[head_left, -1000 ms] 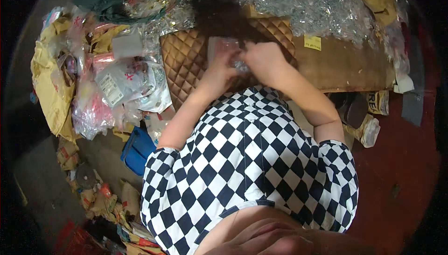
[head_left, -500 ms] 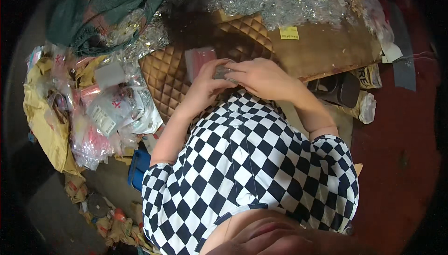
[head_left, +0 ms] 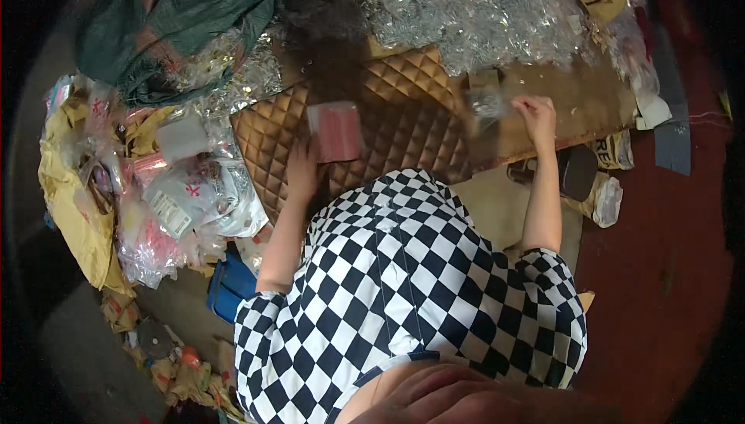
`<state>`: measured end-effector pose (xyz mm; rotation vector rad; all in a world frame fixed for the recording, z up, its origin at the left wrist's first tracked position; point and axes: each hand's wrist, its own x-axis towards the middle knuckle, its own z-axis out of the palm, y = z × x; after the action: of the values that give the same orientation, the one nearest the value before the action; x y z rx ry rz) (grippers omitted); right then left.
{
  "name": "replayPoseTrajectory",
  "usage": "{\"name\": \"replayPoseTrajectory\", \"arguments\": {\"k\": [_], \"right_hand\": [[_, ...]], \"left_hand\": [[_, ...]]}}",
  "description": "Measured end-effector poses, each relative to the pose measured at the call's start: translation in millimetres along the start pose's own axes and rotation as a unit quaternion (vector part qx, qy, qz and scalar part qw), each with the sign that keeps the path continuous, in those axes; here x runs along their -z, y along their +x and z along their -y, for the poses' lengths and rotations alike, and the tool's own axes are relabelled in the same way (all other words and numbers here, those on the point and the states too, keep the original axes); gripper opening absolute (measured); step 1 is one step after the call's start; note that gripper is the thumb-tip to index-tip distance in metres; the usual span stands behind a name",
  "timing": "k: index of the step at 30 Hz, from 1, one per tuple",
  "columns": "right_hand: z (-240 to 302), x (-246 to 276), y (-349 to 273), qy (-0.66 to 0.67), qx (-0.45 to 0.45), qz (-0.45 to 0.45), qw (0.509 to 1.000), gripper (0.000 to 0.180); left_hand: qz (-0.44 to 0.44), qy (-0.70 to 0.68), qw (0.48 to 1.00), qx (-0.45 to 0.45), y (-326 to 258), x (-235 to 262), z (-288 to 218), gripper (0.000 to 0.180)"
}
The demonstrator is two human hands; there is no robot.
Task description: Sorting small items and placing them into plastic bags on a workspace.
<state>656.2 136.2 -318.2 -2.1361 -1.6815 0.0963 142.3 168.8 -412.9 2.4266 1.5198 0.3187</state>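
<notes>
My left hand (head_left: 303,169) lies on the brown quilted mat (head_left: 268,125), its fingers stretched out in shadow at the left edge of a pink stack. The stack (head_left: 340,133) looks like flat pieces in clear plastic sleeves. To the right, over the bare brown board, my right hand (head_left: 537,117) has its fingertips pinched together. At them is a small clear plastic packet (head_left: 487,103), blurred by motion; its contents cannot be made out. It hangs over the spot of the yellow note.
Shiny clear plastic packets (head_left: 466,13) are heaped along the far side. A dark green cloth (head_left: 202,13) lies far left. Bags and packages (head_left: 178,191) crowd the left, above a blue bin (head_left: 231,288). Dark shoes (head_left: 578,172) sit below the board, beside a red floor (head_left: 652,284).
My hands have parted from above the mat's middle. The right has swung right with the small packet; the left has dropped beside the pink stack, which now shows fully.
</notes>
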Motion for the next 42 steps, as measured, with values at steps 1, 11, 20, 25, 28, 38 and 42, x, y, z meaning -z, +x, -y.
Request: {"name": "replayPoseTrajectory", "arguments": {"k": [1, 11, 20, 25, 28, 38, 42], "right_hand": [[-29, -14, 6, -0.048, -0.016, 0.009, 0.999, 0.021], [27, -152, 87, 0.031, 0.025, 0.034, 0.999, 0.033], [166, -188, 215, 0.376, 0.017, 0.156, 0.913, 0.018], [193, -266, 278, 0.137, 0.136, 0.107, 0.975, 0.027], [233, -269, 269, 0.027, 0.058, 0.119, 0.991, 0.026], [284, -211, 183, 0.541, -0.054, 0.272, 0.794, 0.041], [380, -293, 138, 0.344, 0.248, 0.408, 0.808, 0.069]], "left_hand": [[0.024, 0.019, 0.999, 0.013, -4, -13, 11, 0.057], [0.074, -0.075, 0.986, 0.131, -5, 9, 17, 0.03], [0.026, -0.117, 0.984, 0.135, -18, -2, 47, 0.024], [-0.053, -0.151, 0.978, 0.131, 9, 1, 53, 0.025], [-0.07, -0.175, 0.968, 0.167, 17, 27, 41, 0.022], [-0.15, -0.379, 0.843, 0.35, 3, 41, 72, 0.007], [-0.206, -0.366, 0.849, 0.32, 12, 49, 96, 0.006]]}}
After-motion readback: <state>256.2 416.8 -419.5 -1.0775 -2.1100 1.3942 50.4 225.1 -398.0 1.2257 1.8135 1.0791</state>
